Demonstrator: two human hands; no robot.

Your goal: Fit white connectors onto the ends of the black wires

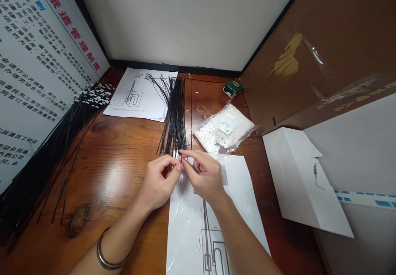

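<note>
Both hands, the left hand and the right hand, are pinched fingertip to fingertip on one black wire at the near end of the loose wire bundle on the tabletop. What else they grip is too small to tell. Judging by the layout, the white-tipped wire heap at left is finished. The centre bundle and the bag of white parts remain.

Black wires, green tape measure
</note>
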